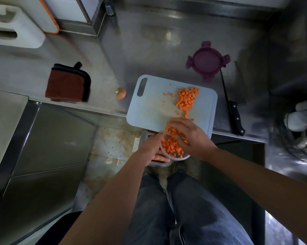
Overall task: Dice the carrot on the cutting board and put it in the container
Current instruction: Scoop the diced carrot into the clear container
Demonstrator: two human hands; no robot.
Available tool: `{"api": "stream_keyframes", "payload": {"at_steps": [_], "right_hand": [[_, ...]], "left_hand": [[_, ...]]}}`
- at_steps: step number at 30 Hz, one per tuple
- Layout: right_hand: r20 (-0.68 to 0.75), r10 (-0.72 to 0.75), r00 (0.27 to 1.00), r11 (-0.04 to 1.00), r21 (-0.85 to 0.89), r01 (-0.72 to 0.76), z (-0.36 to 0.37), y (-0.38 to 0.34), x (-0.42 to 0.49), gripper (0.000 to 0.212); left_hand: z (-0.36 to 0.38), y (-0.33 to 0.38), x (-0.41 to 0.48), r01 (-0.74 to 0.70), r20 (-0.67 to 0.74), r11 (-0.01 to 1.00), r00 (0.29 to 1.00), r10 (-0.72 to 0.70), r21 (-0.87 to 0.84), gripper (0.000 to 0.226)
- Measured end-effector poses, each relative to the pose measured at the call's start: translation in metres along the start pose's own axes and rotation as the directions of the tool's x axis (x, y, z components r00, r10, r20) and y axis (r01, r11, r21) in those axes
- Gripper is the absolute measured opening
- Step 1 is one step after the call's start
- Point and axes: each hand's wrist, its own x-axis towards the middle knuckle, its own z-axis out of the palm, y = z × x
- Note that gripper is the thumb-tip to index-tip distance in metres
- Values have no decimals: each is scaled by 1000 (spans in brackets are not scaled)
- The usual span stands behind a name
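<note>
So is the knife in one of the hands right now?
No, the knife lies on the counter, right of the board, untouched.

The person wears dark blue-grey jeans. The denim is washed paler over the thighs and darker along the inner seams, with soft creases down each leg. The left forearm and right forearm are bare along their whole visible length, down to the left hand and the right hand. Past the knees shows the toe of a greyish shoe, blurred. A small dark piece lies between the thighs, too dim to make out.
</note>
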Motion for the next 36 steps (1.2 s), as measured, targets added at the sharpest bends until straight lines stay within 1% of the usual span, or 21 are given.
{"api": "stream_keyframes", "payload": {"at_steps": [4,6,10,12,13,15,17,19,22,24,26,28,30,32,34,36], "right_hand": [[-157,85,984,996,1,-86,-15,15,26,45],[-188,147,971,988,-26,-154,-22,23,40,47],[-184,231,955,966,-69,-247,-34,30,65,48],[-138,314,939,942,-81,-326,-35,32,73,52],[-113,331,937,935,-97,-341,-34,33,75,54],[-77,276,958,951,-122,-284,-31,35,71,54],[-67,195,978,975,-91,-201,-31,36,66,54],[-117,157,981,985,-50,-163,-36,40,65,51],[-217,213,953,970,-69,-232,-45,53,74,47],[-184,300,936,945,-79,-318,-45,60,81,53],[-101,346,933,932,-75,-354,-37,64,83,61],[-46,303,952,951,-57,-305,-27,61,76,64],[-28,237,971,972,-4,-237,-20,52,65,65],[-17,148,989,988,50,-147,-19,42,51,58],[-26,62,998,995,81,-59,-21,37,40,50],[-77,60,995,995,82,-53,-24,39,43,50]], "left_hand": [[4,2,-1,3,12,1000,1000,-4,27,36],[5,4,-1,-11,16,998,1000,10,57,37],[6,5,-2,-16,10,994,1000,15,106,37],[5,7,-1,-15,16,992,1000,13,122,38],[5,8,-1,-13,19,992,1000,10,127,38],[4,9,-1,-6,25,992,1000,2,129,39],[3,10,-1,-5,29,990,1000,1,138,38],[3,11,0,-1,26,990,1000,-3,141,38],[3,11,2,10,21,990,1000,-13,143,39],[3,11,3,18,18,990,1000,-21,142,39],[4,12,4,28,7,989,1000,-29,146,39],[5,12,4,36,-9,989,999,-35,146,39],[5,12,3,40,-16,988,999,-38,149,39],[6,13,2,36,-14,988,999,-34,150,39],[6,13,0,29,-14,989,1000,-28,145,38],[5,13,-1,21,-11,990,1000,-19,139,37]]}}
